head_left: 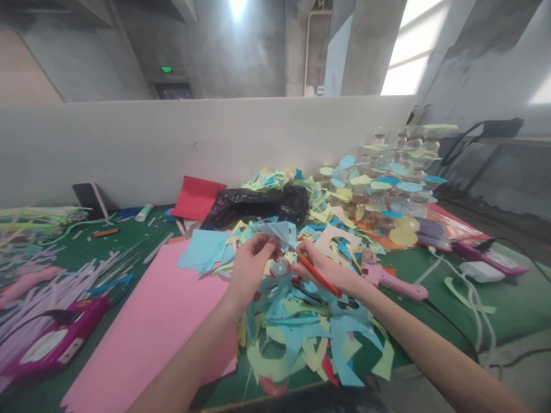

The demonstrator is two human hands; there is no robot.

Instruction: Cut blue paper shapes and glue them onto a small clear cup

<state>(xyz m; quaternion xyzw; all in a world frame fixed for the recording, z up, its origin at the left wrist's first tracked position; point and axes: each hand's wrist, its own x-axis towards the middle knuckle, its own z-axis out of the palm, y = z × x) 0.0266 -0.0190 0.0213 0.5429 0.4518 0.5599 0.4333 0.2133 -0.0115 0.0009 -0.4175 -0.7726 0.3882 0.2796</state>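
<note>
My right hand [322, 268] is wrapped around the orange-red handles of a pair of scissors [316, 271]. The blades point up and left toward my left hand [253, 258]. Thumb and fingers of that hand are pinched on a piece of light blue paper [286, 231] near the blades. Just below, between the two hands, a small clear round plastic piece [279, 267] is partly visible. Beneath both hands spreads a heap of blue, green and yellow paper scraps [297, 327].
Pink paper [172, 304] and light blue sheets [202, 249] lie left. A black plastic bag [262, 203] is behind the scraps. A pink glue gun [398, 281] with its cord lies right. Stacked clear containers with paper discs [408, 186] stand back right, before a low white wall [215, 137].
</note>
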